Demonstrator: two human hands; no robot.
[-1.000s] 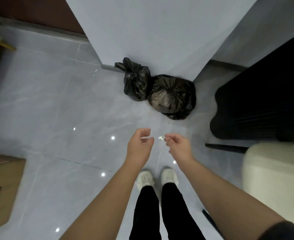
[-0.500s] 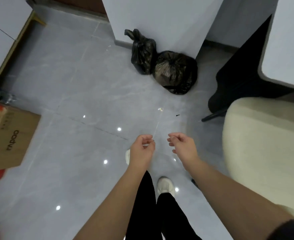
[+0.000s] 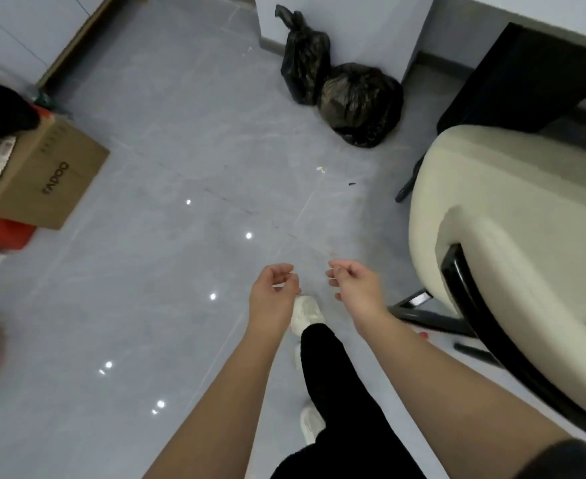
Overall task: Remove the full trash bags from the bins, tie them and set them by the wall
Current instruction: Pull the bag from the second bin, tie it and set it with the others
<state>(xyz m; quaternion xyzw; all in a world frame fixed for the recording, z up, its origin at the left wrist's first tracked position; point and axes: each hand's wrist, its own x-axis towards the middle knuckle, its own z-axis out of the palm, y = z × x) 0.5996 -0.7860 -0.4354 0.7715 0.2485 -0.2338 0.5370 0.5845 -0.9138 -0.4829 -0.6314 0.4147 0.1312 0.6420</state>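
Floor: grey glossy tiles (image 3: 146, 305) ran under you, with ceiling lights mirrored in them as bright spots. You stood well apart from the wall, one white shoe (image 3: 307, 311) set forward.
Wall: a pale corner of wall (image 3: 353, 22) stood at the top of the view, with a dark skirting at its foot.
Trash bags: two black bags sat on the floor at that corner, touching each other. The taller bag (image 3: 305, 60) had its neck drawn in and its tails sticking up. The rounder bag (image 3: 360, 102) lay just to its right, its top gathered into a pucker that faced you.
Why there: tucked against the corner, they probably leaned on the wall and on each other, which would have kept them from rolling into the walkway.
Left hand: your left hand (image 3: 274, 292) hung in front of you with loosely curled fingers, and it gripped nothing.
Right hand: your right hand (image 3: 353, 288) was near it but apart, equally slack, and it too carried nothing.
Why held so: two slack hands suited a moment with no load to manage.
Surroundings: a cardboard box (image 3: 53, 174) stood at your left and a cream chair (image 3: 512, 243) at your right, with a black desk panel (image 3: 526, 74) beyond the chair. A pale scrap (image 3: 320, 169) lay on the tiles between you and the bags.
Stage: both bags looked finished. No bin was in view, so you could not tell whether more remained.
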